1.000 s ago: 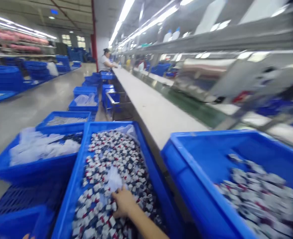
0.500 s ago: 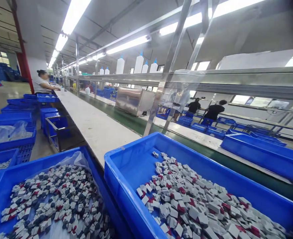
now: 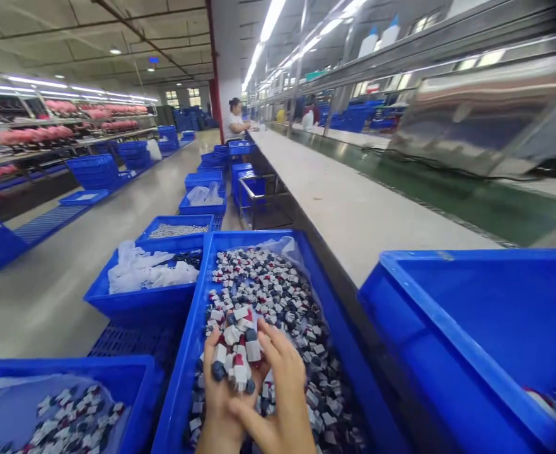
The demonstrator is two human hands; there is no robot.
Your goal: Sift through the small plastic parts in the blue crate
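My left hand [image 3: 220, 403] is cupped palm up under a small heap of plastic pieces [image 3: 235, 353], white with red and dark blue parts. Curved against the heap's right side, my right hand [image 3: 285, 378] closes the handful in, its thumb crossing toward the left palm. Both hands are over a blue bin [image 3: 254, 235] lined with clear plastic. Many more such pieces [image 3: 278, 290] lie loose in that bin, partly hidden by my hands.
To the right, a second blue bin [image 3: 434, 315] stands by the long white worktable [image 3: 316, 189]. More blue bins [image 3: 140, 302] line the left side, one with white plastic bags [image 3: 150, 271]. A person [image 3: 235, 120] is at the table's far end.
The view has swung left, bringing the floor and left-hand bins into sight. Both my hands, unseen before, now appear with a handful of plastic pieces. The right bin has shifted toward the right edge.
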